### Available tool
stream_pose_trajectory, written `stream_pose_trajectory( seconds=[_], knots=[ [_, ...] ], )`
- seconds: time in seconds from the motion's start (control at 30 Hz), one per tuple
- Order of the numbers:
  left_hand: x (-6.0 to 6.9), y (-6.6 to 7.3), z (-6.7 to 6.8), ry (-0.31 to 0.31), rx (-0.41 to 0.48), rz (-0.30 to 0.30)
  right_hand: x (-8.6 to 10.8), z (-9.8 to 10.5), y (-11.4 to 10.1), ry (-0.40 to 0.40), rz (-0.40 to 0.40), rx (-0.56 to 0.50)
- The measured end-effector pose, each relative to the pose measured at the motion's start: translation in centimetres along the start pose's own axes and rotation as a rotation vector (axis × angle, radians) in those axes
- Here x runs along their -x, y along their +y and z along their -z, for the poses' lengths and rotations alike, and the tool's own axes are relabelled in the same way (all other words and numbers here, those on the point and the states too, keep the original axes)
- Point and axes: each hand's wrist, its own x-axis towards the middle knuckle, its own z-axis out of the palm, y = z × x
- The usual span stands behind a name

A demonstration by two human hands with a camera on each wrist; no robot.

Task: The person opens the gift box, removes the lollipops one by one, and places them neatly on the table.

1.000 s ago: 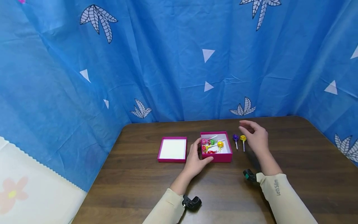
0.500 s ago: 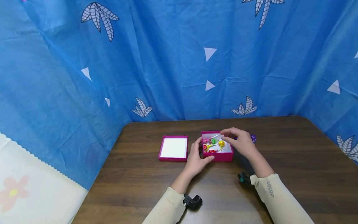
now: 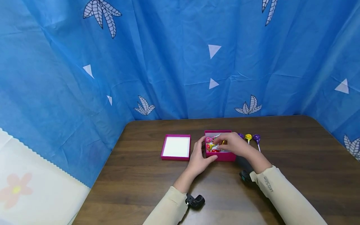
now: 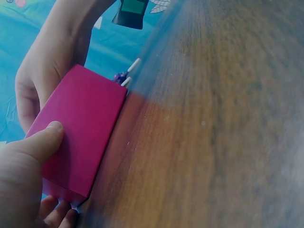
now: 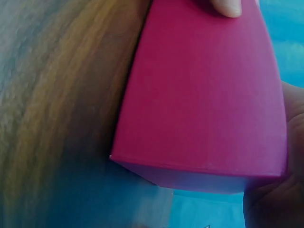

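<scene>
A blue printed fabric curtain point(image 3: 168, 62) hangs behind a brown wood-grain table point(image 3: 135, 181). On it stand an open square magenta cardboard box point(image 3: 225, 157) and, to its left, a shallow white-lined magenta lid point(image 3: 176, 147). The left hand point(image 3: 197, 162) grips the box; its wrist view shows fingertips round one end. The right hand point(image 3: 233, 144) bends over the box; I cannot tell whether its fingers pinch anything. Only the head view shows wrapped lollipops point(image 3: 208, 139) inside and a yellow lollipop point(image 3: 248, 137) outside.
</scene>
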Motion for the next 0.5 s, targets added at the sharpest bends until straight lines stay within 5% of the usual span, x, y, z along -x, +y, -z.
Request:
stream_pose_trajectory(
  seconds=[0.5],
  knots=[
    [0.1, -0.1, 0.0, -0.005, 0.004, -0.003, -1.6, 0.1, -0.7, -0.199, 0.045, 0.095]
  ],
)
